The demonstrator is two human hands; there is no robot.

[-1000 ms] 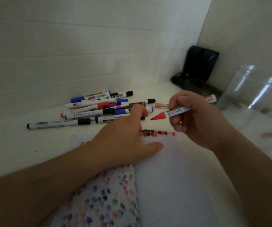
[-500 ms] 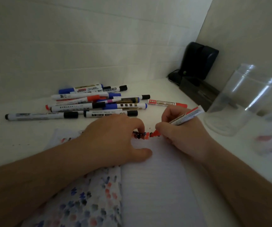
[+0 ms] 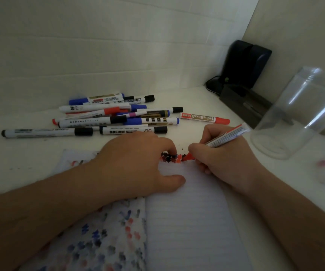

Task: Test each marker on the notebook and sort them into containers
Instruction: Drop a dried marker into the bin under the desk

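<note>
**Red marker tip on page, left hand bracing notebook**

Right hand (image 3: 222, 161): fingers curled round the red marker (image 3: 228, 135), writing grip. Tip is down at the top edge of the lined notebook (image 3: 189, 222), touching the red end of a row of dark and red test marks (image 3: 174, 158). Barrel tilts up and to the right, toward the clear container (image 3: 294, 118).

Left hand (image 3: 138, 163): palm down on the notebook, holding nothing. Fingers bent, fingertips pressing the page at the dark end of the test marks; thumb lies flat on the paper.

Pile of capped markers (image 3: 106, 116) lies on the counter (image 3: 20, 153) beyond the notebook, apart from both hands. One red-capped marker (image 3: 204, 117) lies alone just right of the pile. Left page shows many coloured blots.
</note>
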